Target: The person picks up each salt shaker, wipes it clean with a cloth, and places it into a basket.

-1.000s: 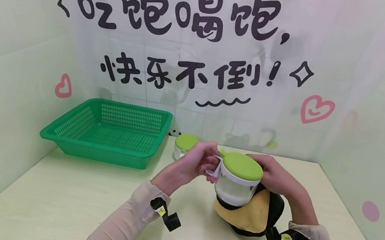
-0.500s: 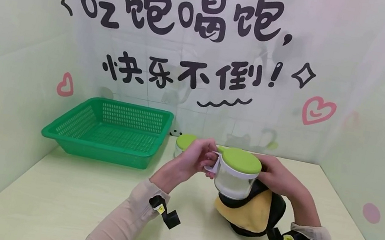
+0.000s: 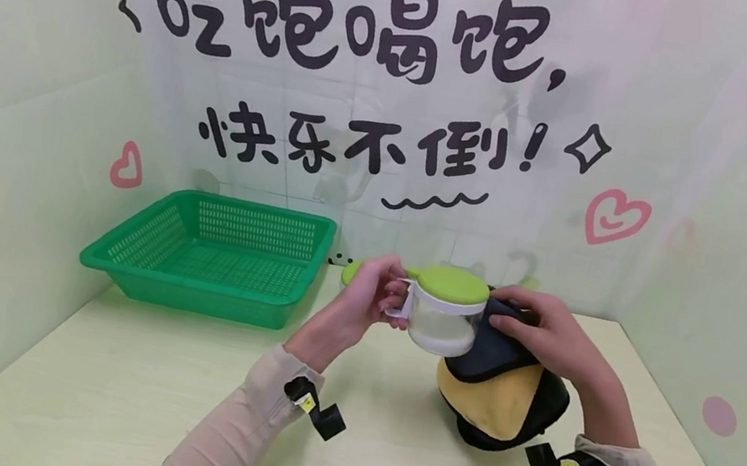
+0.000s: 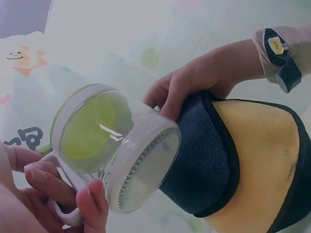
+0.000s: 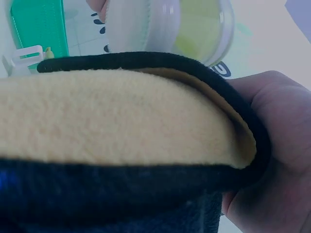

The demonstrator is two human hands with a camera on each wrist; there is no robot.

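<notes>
My left hand (image 3: 369, 297) grips the white handle of a clear glass seasoning jar (image 3: 442, 327) with a green lid, held above the table. In the left wrist view the jar (image 4: 116, 141) tilts, its ribbed base turned towards the camera. My right hand (image 3: 542, 329) holds a thick cleaning cloth (image 3: 490, 398), navy on one side and yellow on the other, with dark edging. The cloth hangs folded beside the jar; in the right wrist view its yellow face (image 5: 112, 116) fills much of the picture. Part of the right fingers is hidden behind the cloth.
A green slotted plastic basket (image 3: 201, 302) stands at the back left of the pale table (image 3: 136, 391). Behind my left hand a second green-lidded jar (image 3: 349, 271) is mostly hidden. A printed sheet (image 3: 350, 197) hangs as the back wall.
The jar has moved left and slightly up with my left hand. My right hand and the cloth have shifted right, showing more of the navy side. The second jar is more covered.
</notes>
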